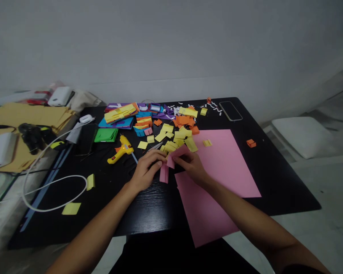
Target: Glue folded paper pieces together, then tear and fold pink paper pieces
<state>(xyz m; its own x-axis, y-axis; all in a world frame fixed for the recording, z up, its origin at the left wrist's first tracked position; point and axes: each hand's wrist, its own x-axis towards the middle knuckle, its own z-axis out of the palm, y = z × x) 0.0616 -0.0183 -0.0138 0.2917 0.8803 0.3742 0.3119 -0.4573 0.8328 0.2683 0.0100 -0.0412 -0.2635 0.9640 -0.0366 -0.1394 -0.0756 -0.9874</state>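
Between my two hands is a folded strip of pink paper [177,153], bent at an angle, with a lower piece hanging toward the table. My left hand [150,167] pinches it from the left, fingers closed at its edge. From the right, my right hand [192,164] grips the upper part between thumb and fingers. Just beyond lies a pile of small folded yellow paper pieces [180,135], with scissors [157,146] partly hidden beside it. Large pink paper sheets [223,163] lie under my right forearm. A yellow glue gun [121,149] rests left of my left hand.
On the black table [148,213] are stacked coloured papers [117,121], green paper [106,134], orange pieces [184,121] and white scraps. One phone [231,110] lies at the back right, another [86,139] at the left. A white cable [54,179] loops over the left edge. A white stool [297,135] stands right.
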